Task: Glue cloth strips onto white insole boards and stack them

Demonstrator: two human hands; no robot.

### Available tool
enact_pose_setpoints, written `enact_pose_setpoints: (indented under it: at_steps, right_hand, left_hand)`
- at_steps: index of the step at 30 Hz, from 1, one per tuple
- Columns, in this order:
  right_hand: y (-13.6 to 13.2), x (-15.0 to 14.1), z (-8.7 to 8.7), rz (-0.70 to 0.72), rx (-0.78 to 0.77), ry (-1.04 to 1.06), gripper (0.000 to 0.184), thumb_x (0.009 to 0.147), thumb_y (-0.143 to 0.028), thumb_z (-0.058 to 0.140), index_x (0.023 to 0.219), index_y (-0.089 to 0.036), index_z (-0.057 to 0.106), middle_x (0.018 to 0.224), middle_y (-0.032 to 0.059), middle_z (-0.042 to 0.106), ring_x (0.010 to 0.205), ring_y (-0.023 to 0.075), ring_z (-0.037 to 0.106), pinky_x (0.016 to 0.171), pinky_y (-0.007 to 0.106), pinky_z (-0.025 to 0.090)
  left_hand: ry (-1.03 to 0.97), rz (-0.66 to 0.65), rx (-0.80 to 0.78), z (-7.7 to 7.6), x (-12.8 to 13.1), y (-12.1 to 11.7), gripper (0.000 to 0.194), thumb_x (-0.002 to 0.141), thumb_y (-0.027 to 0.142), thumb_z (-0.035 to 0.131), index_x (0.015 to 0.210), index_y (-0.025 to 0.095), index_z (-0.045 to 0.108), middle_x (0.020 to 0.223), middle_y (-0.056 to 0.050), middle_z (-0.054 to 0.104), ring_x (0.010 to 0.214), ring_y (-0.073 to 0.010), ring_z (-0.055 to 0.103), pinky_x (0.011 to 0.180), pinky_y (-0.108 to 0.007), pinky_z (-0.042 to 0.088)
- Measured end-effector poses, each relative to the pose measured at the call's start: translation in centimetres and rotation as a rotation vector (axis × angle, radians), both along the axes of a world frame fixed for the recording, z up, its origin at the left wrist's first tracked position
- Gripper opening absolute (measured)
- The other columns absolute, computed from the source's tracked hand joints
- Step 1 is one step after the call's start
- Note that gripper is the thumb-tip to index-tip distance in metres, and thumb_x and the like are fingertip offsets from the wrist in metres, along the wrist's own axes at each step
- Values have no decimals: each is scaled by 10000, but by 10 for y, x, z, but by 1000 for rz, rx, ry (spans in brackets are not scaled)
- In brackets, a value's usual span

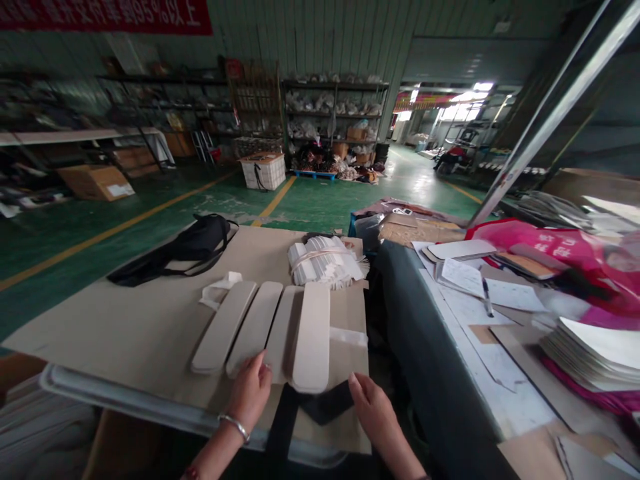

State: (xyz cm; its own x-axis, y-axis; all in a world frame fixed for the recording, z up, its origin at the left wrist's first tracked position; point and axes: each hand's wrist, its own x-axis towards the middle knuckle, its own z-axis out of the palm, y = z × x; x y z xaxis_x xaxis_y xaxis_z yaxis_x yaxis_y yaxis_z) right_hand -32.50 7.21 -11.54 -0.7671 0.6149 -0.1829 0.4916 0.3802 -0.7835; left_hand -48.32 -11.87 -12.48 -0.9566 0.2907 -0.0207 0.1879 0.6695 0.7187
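Several long, round-cornered pale board strips lie in stacks side by side; the rightmost stack (313,337) sits highest. My left hand (251,387) is closed at the near end of the second stack from the left (257,323), thumb against fingers. What it pinches, if anything, is hidden. A black strap (325,405) lies bent at the near end of the rightmost stack, one part hanging toward the table edge. Its right end is pinched by my right hand (373,403). Behind the stacks rests a banded bundle of white strips (325,260).
A black bag (185,247) lies at the far left of the cardboard-covered table (125,327). White bands lie beside the stacks. Across a narrow gap, the right-hand table (465,360) carries papers, a pen (487,297) and a pile of sheets (595,353). A slanted metal post (535,120) rises there.
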Motion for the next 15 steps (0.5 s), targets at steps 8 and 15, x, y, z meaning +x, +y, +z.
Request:
enact_pose_setpoints:
  at_steps: [8,15]
  right_hand:
    - [-7,74,-5,35,-67,6,524,854,-567,330,937,-184,680,987,152,718,958,289,667,806,332,492]
    - [-29,143,31,-57,1,56,410,926,-453,372,861,-182,674,837,95,714,812,228,673,720,268,475]
  left_hand:
    - [-21,12,-49,2,7,-11,151,855,227,610,982,147,619,945,-28,655,870,-170,629,833,-400,512]
    - [-96,-41,31,27,59,-18,65,848,222,620,876,164,614,807,12,629,718,-130,609,695,-308,520]
